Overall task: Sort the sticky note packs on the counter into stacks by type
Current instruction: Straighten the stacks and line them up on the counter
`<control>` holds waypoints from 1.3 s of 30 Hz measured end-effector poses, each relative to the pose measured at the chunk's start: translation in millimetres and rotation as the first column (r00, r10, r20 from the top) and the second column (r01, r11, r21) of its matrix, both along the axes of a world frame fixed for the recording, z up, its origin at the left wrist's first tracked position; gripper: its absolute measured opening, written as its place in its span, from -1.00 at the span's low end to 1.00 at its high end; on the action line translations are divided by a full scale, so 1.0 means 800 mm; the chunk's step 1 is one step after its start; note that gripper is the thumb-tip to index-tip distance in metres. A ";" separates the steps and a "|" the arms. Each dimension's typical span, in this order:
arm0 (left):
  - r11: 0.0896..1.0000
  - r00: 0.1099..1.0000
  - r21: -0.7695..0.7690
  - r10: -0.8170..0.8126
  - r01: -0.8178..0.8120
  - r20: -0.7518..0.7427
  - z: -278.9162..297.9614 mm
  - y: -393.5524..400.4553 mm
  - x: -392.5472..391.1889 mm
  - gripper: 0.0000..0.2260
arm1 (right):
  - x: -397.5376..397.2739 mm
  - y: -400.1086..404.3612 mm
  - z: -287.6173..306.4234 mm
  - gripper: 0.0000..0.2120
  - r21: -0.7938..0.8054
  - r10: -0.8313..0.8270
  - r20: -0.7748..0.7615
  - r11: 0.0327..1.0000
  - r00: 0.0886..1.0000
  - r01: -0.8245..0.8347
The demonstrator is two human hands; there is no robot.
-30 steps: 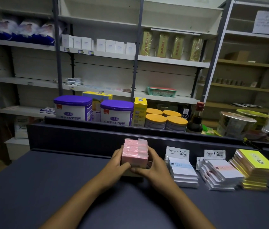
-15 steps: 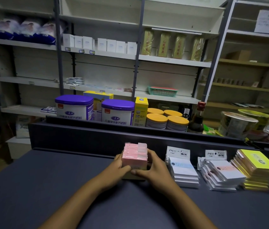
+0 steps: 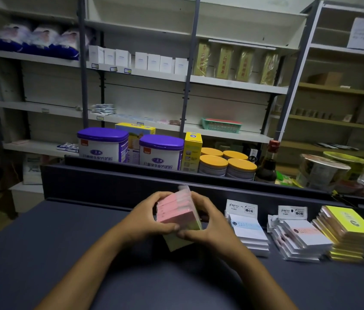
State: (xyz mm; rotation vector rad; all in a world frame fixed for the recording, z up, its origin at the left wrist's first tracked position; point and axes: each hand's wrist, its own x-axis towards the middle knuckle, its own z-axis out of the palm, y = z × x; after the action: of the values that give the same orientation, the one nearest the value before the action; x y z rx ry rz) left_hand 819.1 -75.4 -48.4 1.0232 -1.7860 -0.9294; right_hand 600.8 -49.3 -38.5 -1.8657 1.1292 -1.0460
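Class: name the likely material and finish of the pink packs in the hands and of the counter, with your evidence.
Pink packs: probably paper pads in clear glossy plastic wrap, whose top edge catches light. Counter: dark, matte, no glare; the material itself is unclear.

Body in view: two forearms plus left hand (image 3: 148, 217) and right hand (image 3: 208, 224), all bare. No sleeves reach into frame, cuffs not visible. No gloves, rings, watch or bands on either wrist. Short fingernails as far as visible; dim light, finer detail unreadable.
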 end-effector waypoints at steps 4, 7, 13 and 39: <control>0.997 0.951 0.080 0.041 -0.017 -0.306 -0.006 -0.002 -0.006 -0.28 | 0.009 -0.003 -0.004 -0.12 0.153 -0.086 0.237 0.987 0.968 0.051; 0.985 0.929 0.149 -0.026 0.086 -0.369 -0.010 -0.005 -0.006 -0.24 | 0.007 -0.005 -0.007 -0.20 0.167 -0.055 0.313 0.986 0.948 0.002; 0.993 0.994 0.114 -0.029 0.017 0.102 -0.013 -0.010 0.004 -0.35 | -0.013 -0.016 -0.013 -0.24 0.022 -0.024 0.089 1.000 0.996 0.022; 0.993 0.987 0.109 -0.059 0.043 0.148 -0.016 0.001 -0.012 -0.67 | 0.003 -0.029 -0.037 -0.62 -0.074 0.032 -0.033 0.997 0.999 -0.035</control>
State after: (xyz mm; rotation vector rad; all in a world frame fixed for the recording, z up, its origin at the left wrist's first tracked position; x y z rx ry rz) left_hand 809.9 -74.6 -61.4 1.1452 -1.9134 -1.0094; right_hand 602.8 -72.4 -67.8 -1.9597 1.0868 -1.0562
